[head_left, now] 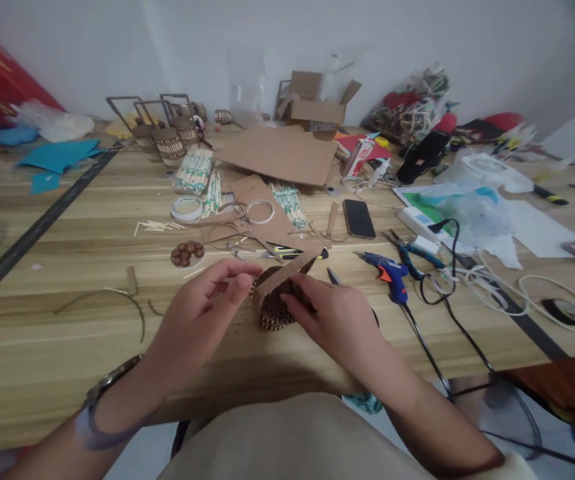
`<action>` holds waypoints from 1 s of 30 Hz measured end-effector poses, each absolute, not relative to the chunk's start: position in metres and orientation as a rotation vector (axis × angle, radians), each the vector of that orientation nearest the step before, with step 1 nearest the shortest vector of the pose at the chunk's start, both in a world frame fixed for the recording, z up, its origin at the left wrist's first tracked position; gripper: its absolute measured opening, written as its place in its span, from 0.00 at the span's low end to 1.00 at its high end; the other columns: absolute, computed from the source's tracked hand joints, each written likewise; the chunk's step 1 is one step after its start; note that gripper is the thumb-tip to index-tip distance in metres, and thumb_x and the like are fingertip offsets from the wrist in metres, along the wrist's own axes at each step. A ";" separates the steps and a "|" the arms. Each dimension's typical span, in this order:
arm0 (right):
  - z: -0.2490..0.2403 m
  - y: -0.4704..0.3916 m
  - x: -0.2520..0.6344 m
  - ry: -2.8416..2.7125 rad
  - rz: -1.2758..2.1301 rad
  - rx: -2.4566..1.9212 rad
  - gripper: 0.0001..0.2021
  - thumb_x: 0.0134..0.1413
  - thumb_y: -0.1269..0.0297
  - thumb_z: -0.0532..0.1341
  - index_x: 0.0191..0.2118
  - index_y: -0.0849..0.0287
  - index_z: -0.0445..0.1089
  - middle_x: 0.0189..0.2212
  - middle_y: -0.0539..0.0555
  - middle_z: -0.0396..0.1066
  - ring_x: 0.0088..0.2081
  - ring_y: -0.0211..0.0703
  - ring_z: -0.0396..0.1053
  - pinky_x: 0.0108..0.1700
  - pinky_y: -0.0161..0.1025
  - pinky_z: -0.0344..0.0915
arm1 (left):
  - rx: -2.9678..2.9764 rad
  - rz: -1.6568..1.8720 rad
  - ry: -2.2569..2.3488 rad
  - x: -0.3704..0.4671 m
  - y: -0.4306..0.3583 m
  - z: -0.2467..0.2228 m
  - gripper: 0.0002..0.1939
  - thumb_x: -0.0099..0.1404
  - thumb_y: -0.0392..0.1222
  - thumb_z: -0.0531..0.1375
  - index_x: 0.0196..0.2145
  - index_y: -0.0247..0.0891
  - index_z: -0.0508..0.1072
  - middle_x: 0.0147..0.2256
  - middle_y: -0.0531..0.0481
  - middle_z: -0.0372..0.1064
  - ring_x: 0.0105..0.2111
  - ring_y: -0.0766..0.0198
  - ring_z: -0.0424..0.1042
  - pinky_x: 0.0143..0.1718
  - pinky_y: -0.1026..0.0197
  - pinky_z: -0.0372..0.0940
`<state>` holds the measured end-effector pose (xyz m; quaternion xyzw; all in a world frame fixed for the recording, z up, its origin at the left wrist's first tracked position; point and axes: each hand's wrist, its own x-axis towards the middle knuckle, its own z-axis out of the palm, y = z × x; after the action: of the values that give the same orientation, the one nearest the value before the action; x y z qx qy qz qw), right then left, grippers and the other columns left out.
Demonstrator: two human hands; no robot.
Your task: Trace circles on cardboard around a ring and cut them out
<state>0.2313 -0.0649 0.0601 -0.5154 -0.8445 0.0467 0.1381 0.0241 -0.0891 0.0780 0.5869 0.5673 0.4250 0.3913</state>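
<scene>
A small dark brown craft piece [273, 312] with a ridged, patterned edge and a light brown cardboard strip [280, 275] across it is tilted near the table's front. My right hand [330, 310] pinches the strip and the piece from the right, thumb and forefinger pressed together. At the piece's left side is my left hand [205, 310], its thumb and fingers apart; its fingertips come close to the piece, and whether they touch it is unclear.
A blue glue gun [390, 272], pliers [415, 257] and cables lie right. Beyond the hands are a cutter [295, 253], brown beads [186, 253], tape rolls [186, 208], a black phone [358, 219] and cardboard [280, 153]. Small woven-look buckets [170, 148] stand back left.
</scene>
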 end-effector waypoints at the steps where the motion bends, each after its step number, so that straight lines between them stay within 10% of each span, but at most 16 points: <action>1: 0.063 -0.063 0.227 -2.461 0.134 -1.541 0.09 0.64 0.64 0.62 0.47 0.56 0.78 0.31 0.56 0.84 0.26 0.50 0.78 0.25 0.38 0.47 | 1.506 1.053 1.458 0.023 -0.089 0.079 0.22 0.69 0.62 0.58 0.46 0.45 0.81 0.47 0.47 0.81 0.44 0.51 0.78 0.34 0.59 0.68; 30: 0.066 -0.052 0.211 -2.522 0.196 -1.697 0.07 0.63 0.65 0.62 0.38 0.59 0.78 0.30 0.57 0.83 0.30 0.51 0.80 0.26 0.38 0.42 | 1.490 0.896 1.571 0.019 -0.090 0.080 0.21 0.69 0.63 0.57 0.48 0.49 0.78 0.49 0.49 0.80 0.50 0.49 0.76 0.26 0.60 0.64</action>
<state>0.2114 -0.0521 0.0657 -0.5565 -0.8270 0.0644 0.0475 0.0187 -0.0899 0.0804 0.5859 0.6177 0.3522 0.3887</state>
